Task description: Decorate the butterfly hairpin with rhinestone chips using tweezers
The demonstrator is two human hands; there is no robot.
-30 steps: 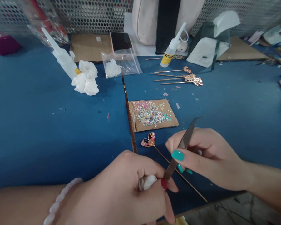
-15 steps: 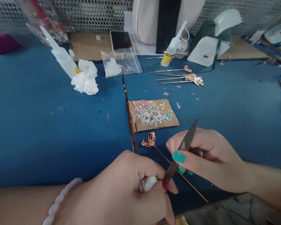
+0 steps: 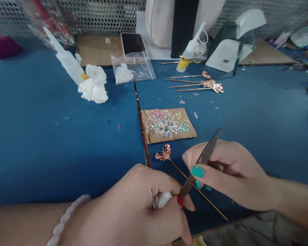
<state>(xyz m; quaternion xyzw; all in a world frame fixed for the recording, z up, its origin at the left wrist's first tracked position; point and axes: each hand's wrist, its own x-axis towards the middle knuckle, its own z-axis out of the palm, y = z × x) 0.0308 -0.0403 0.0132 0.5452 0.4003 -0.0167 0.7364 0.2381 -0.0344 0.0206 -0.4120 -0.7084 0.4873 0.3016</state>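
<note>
My right hand (image 3: 226, 174) pinches metal tweezers (image 3: 201, 160), their tip pointing down to my left fingertips. My left hand (image 3: 141, 208) is curled closed around a small white wad (image 3: 163, 199), perhaps tissue. On the blue table between my hands lies a gold hairpin (image 3: 174, 164) with a pink butterfly head. Just beyond it, a cardboard piece (image 3: 169, 124) carries several tiny iridescent chips.
A glue bottle (image 3: 68, 63) leans by crumpled white tissue (image 3: 93, 84) at the left back. A clear bag of white bits (image 3: 130, 71), a second glue bottle (image 3: 188, 54), more gold hairpins (image 3: 197, 83), a phone (image 3: 183, 27) and white packaging (image 3: 228, 51) stand further back. The table edge runs close under my hands.
</note>
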